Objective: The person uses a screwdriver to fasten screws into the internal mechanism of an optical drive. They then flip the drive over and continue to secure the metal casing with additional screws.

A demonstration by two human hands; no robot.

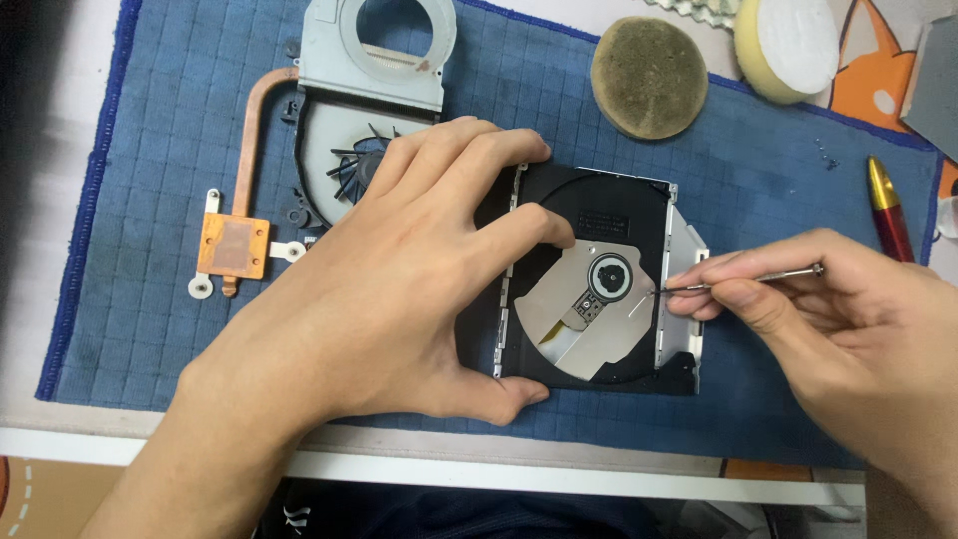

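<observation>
**Optical drive held flat while a fine screwdriver works at its right edge**

Optical drive (599, 289), opened and black with a silver tray plate and a round spindle hub (610, 276) at its middle, lies flat on a blue quilted mat (160, 329) at the centre of the frame; the left hand (399, 289) presses on its left side, fingers spread over the upper left corner and the thumb hooked along the lower edge, its grip apart and laid flat rather than closed around anything; the right hand (848, 329) comes in from the right of the frame, its grip clamped on a thin precision screwdriver (743, 281), pinched between thumb and fingertips; the tip of that tool touches the drive near its right rail, just beside the hub.

Above and left of the drive, partly under the left hand, sits a grey cooling fan housing (374, 60) with dark blades showing; a copper heat pipe (249, 130) curves from it down to a copper plate (234, 246) at the left of the mat; a round brown pad (649, 77) rests at the upper centre; a yellow and white sponge (788, 45) sits beyond it at the top right; a red and gold pen (888, 210) lies at the right edge; the mat covers a white bench (599, 474) whose front edge runs along the bottom of the frame.
</observation>
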